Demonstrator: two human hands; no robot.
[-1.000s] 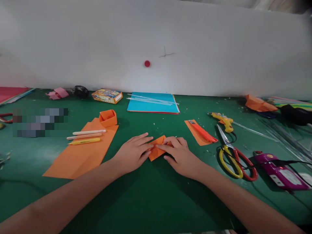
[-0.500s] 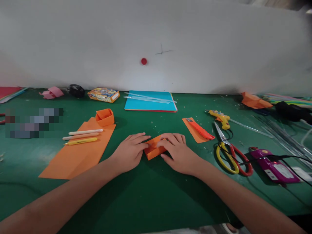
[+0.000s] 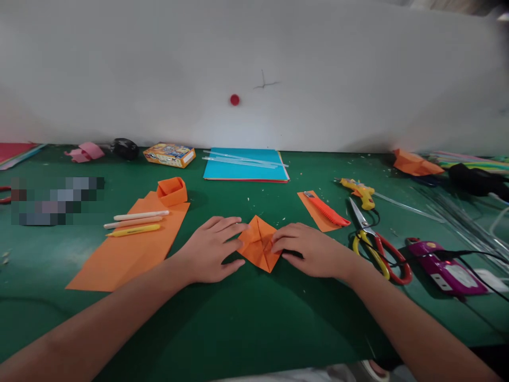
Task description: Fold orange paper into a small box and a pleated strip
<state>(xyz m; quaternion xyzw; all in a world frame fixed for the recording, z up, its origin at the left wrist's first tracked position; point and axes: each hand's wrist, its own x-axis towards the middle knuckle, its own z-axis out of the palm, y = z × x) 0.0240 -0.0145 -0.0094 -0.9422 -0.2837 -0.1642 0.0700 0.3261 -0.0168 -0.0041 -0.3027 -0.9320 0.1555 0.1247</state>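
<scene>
A creased orange paper (image 3: 260, 246), folded into a small diamond with flaps meeting at its middle, lies flat on the green table. At its left corner is my left hand (image 3: 214, 249), fingers spread and fingertips at the paper's edge, thumb apart below. My right hand (image 3: 310, 249) has its curled fingers on the right corner of the paper; part of that corner is hidden under them. Left of my hands, an orange sheet (image 3: 139, 265) carries pens (image 3: 135, 231) and a folded orange paper piece (image 3: 172, 191).
To the right lie a red cutter (image 3: 328, 210) on an orange strip, a yellow glue gun (image 3: 360, 192), scissors (image 3: 376, 241) and a purple power strip (image 3: 447, 268) with cables. Blue paper (image 3: 246, 171), a patterned box (image 3: 169, 154) and a white wall (image 3: 159, 69) are behind.
The small orange paper has gone from a narrow rolled-up shape to a flat, opened diamond. My hands have moved apart, the right one shifting right.
</scene>
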